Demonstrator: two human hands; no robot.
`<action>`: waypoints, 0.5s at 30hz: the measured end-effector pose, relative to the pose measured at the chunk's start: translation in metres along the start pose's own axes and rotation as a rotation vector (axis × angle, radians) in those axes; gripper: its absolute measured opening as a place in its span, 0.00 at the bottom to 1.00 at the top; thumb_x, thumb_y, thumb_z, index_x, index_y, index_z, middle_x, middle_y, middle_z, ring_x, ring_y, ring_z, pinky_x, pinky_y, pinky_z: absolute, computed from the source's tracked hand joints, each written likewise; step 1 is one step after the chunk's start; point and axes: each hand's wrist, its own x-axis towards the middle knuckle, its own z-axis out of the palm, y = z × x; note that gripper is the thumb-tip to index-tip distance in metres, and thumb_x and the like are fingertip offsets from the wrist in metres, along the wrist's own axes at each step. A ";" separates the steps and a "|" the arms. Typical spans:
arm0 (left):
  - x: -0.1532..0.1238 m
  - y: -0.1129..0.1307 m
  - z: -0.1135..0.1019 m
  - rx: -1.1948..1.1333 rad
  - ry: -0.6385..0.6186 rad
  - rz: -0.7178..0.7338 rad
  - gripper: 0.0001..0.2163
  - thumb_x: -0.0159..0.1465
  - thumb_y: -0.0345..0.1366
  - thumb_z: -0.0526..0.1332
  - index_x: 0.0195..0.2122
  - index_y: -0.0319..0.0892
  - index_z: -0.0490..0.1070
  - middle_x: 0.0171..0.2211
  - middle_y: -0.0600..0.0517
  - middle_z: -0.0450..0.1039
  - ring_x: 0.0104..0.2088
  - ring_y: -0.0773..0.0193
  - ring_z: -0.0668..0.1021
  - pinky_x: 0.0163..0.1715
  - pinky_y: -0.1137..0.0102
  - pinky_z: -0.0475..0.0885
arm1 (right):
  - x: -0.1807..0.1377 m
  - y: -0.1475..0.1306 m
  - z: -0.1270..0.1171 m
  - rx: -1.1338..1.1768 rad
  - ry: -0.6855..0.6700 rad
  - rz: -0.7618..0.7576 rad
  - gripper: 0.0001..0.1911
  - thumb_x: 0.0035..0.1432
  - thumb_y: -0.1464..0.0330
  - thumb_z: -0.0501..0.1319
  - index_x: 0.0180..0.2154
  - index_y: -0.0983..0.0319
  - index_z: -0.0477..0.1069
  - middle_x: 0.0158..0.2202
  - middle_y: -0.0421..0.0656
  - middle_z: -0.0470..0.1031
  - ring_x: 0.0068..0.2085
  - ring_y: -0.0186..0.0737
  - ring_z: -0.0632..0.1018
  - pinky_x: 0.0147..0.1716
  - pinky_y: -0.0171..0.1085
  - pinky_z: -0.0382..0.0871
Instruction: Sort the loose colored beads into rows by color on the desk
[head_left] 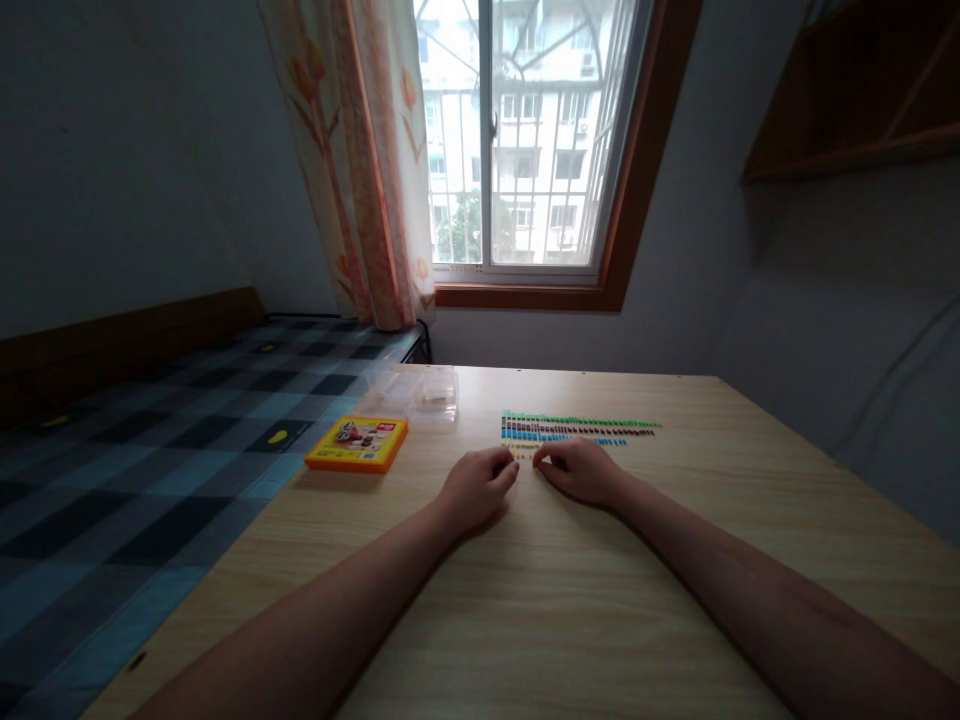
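On the wooden table, small pieces lie in long rows: green pieces (577, 421), dark brown pieces (570, 428), blue pieces (547, 436) and a shorter line of yellow pieces (525, 447) nearest me. My left hand (478, 487) rests at the left end of the yellow line, its fingers curled and thumb against the fingertips. Across a small gap, my right hand (581, 470) is closed in a pinch beside the yellow pieces, partly covering the blue row. Whatever either hand might hold is too small to make out.
An orange and yellow box (358, 445) with a printed lid lies to the left on the table (540, 600). Behind it stand clear plastic containers (420, 392). A bed with a checked cover (150, 440) adjoins the table's left side; a window (525, 140) is beyond.
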 end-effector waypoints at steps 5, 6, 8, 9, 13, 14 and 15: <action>0.000 0.002 -0.001 0.010 -0.003 -0.006 0.13 0.62 0.39 0.55 0.23 0.40 0.66 0.21 0.56 0.65 0.24 0.68 0.66 0.26 0.72 0.54 | 0.000 -0.001 -0.001 -0.005 0.004 -0.006 0.08 0.56 0.69 0.60 0.34 0.56 0.78 0.22 0.36 0.73 0.24 0.31 0.69 0.27 0.31 0.55; 0.000 0.002 -0.001 0.015 -0.003 -0.005 0.13 0.62 0.39 0.55 0.23 0.40 0.66 0.21 0.56 0.65 0.24 0.68 0.66 0.26 0.72 0.54 | 0.000 -0.001 -0.001 -0.009 0.005 -0.004 0.08 0.56 0.69 0.60 0.34 0.56 0.78 0.22 0.36 0.72 0.24 0.31 0.69 0.27 0.31 0.55; -0.001 0.003 -0.001 0.028 -0.005 -0.007 0.12 0.62 0.39 0.55 0.23 0.41 0.67 0.21 0.56 0.66 0.24 0.68 0.66 0.26 0.72 0.54 | 0.000 -0.001 -0.001 -0.014 0.004 -0.005 0.08 0.56 0.69 0.60 0.34 0.56 0.78 0.22 0.36 0.72 0.24 0.32 0.69 0.27 0.31 0.55; -0.001 0.003 -0.001 0.036 -0.009 -0.008 0.12 0.62 0.39 0.55 0.24 0.41 0.68 0.21 0.55 0.66 0.25 0.68 0.66 0.26 0.72 0.54 | 0.000 -0.001 -0.001 -0.015 0.003 -0.006 0.08 0.56 0.69 0.60 0.35 0.56 0.78 0.22 0.36 0.73 0.24 0.32 0.70 0.27 0.31 0.55; -0.003 0.006 -0.001 0.075 -0.041 0.000 0.11 0.62 0.39 0.55 0.26 0.41 0.70 0.22 0.54 0.69 0.25 0.67 0.68 0.26 0.72 0.55 | 0.000 0.000 0.000 -0.015 0.000 -0.010 0.08 0.56 0.68 0.60 0.35 0.57 0.78 0.22 0.36 0.73 0.24 0.32 0.70 0.26 0.31 0.55; -0.003 0.007 -0.001 0.084 -0.052 0.004 0.11 0.62 0.39 0.55 0.26 0.42 0.71 0.23 0.54 0.70 0.25 0.67 0.68 0.26 0.72 0.55 | 0.000 0.000 0.000 -0.016 0.001 -0.009 0.08 0.56 0.68 0.60 0.35 0.57 0.78 0.22 0.36 0.73 0.24 0.32 0.70 0.26 0.31 0.55; -0.004 0.008 -0.001 0.093 -0.060 0.006 0.11 0.62 0.39 0.55 0.27 0.42 0.71 0.23 0.54 0.70 0.25 0.66 0.68 0.26 0.72 0.55 | 0.000 0.001 0.000 -0.017 0.002 -0.007 0.08 0.57 0.68 0.59 0.35 0.57 0.78 0.22 0.36 0.73 0.24 0.32 0.70 0.27 0.32 0.55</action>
